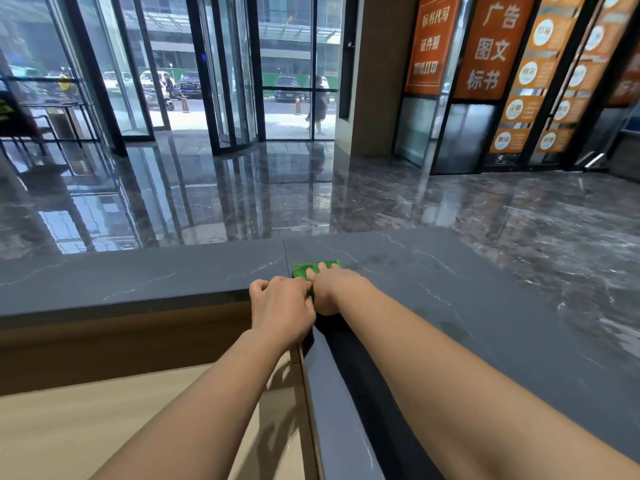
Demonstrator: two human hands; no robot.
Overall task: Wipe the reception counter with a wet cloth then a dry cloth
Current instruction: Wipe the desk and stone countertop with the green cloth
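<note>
A folded green cloth (pixel 317 266) lies on the dark grey stone reception counter (pixel 450 306), near the seam at its inner corner. My right hand (pixel 329 287) rests on top of the cloth with its fingers laid forward over it, hiding most of it. Right beside it, my left hand (pixel 280 303) has curled fingers that pinch the cloth's near left edge. Only the cloth's far edge and a thin strip between the hands show.
The counter runs left (pixel 121 278) and also back toward me along the right. Below its inner edge are a brown wooden panel (pixel 121 348) and a pale desk surface (pixel 104 427). Beyond the counter are a glossy marble lobby floor, glass doors and orange signs.
</note>
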